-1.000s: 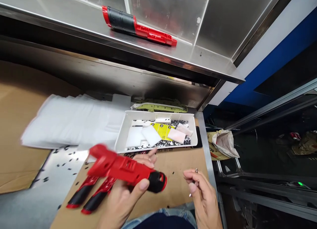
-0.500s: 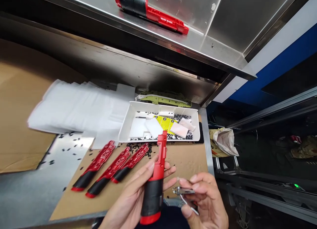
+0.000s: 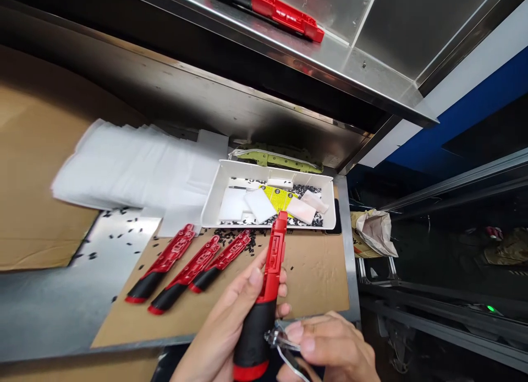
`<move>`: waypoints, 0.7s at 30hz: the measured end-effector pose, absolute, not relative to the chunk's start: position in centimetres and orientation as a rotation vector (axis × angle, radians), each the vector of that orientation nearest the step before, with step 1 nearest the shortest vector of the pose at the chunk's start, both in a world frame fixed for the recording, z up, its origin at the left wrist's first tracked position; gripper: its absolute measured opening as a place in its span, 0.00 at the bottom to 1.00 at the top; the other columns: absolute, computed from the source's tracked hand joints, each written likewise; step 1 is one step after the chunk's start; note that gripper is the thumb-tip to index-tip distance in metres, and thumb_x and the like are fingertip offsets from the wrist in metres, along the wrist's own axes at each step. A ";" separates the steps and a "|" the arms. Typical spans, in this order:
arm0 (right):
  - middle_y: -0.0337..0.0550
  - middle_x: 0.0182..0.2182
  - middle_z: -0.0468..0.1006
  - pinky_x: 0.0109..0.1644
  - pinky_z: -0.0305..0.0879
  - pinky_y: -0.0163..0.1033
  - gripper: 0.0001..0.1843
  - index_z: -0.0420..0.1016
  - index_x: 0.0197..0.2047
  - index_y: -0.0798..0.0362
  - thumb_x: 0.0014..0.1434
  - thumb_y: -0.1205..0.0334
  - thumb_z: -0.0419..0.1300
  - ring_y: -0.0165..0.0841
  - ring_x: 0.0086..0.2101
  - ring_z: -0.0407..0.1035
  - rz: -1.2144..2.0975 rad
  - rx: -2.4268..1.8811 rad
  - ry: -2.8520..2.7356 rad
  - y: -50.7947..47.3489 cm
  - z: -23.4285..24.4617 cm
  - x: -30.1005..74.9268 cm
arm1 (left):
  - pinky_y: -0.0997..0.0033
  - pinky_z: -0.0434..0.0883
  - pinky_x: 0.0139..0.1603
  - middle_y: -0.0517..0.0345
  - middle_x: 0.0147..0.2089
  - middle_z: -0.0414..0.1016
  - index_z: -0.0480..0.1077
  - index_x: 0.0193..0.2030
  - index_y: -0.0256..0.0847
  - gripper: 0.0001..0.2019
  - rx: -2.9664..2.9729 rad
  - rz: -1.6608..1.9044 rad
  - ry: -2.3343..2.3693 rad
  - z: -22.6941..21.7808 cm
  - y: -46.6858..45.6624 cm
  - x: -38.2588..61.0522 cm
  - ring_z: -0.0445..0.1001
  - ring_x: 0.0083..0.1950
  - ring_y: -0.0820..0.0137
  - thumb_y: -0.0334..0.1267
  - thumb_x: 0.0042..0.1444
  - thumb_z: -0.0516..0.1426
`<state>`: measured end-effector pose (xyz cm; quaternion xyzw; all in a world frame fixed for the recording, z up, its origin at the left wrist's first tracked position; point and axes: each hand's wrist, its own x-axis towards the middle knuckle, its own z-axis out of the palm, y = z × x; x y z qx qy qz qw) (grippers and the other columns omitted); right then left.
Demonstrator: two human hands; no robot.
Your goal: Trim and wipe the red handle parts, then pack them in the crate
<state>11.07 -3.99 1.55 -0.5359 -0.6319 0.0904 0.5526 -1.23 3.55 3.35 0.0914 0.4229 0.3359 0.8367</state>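
Observation:
My left hand (image 3: 231, 316) is wrapped round a red and black plastic tool housing (image 3: 273, 272), its red end pointing away from me. In my right hand (image 3: 334, 343) I grip a nail clipper (image 3: 284, 340) between thumb and fingers. The clipper's tip is at the right side of the housing's black part; I cannot tell whether it touches. To the left, three similar housings lie in a slanted row on the cardboard: one at the left (image 3: 165, 261), one in the middle (image 3: 187, 274) and one at the right (image 3: 223, 261).
Beyond my hands stands a white tray (image 3: 206, 208) with white pads, a yellow card and small black bits. White foam sheets (image 3: 132, 167) lie at left. Another housing (image 3: 284, 13) rests on the metal shelf. Black bits are scattered on the cardboard (image 3: 317, 277). A paper bag (image 3: 373, 233) stands right.
My right hand has brought the nail clipper leftward and down to the housing's side. The housing has turned slightly in my left hand. The whole view has shifted a little.

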 end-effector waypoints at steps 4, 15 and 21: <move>0.37 0.21 0.81 0.23 0.73 0.36 0.09 0.75 0.28 0.46 0.59 0.55 0.64 0.36 0.22 0.78 0.162 -1.298 -1.513 -4.3 1.4 11.6 | 0.77 0.71 0.24 0.59 0.30 0.77 0.73 0.51 0.44 0.31 0.223 0.692 0.934 3.6 3.6 -1.1 0.71 0.24 0.73 0.51 0.39 0.71; 0.35 0.23 0.82 0.21 0.71 0.32 0.06 0.75 0.29 0.46 0.57 0.61 0.66 0.34 0.21 0.78 0.163 -1.273 -1.637 -3.8 2.5 11.9 | 0.78 0.67 0.22 0.58 0.32 0.74 0.66 0.62 0.46 0.39 0.245 0.619 0.930 3.7 3.2 -0.9 0.68 0.23 0.75 0.51 0.42 0.70; 0.34 0.22 0.82 0.20 0.69 0.29 0.10 0.71 0.28 0.47 0.60 0.60 0.64 0.32 0.21 0.78 0.111 -1.286 -1.608 -3.4 3.0 11.7 | 0.78 0.66 0.23 0.59 0.31 0.73 0.65 0.63 0.44 0.38 0.280 0.609 0.934 3.2 3.4 -0.7 0.68 0.24 0.75 0.51 0.45 0.69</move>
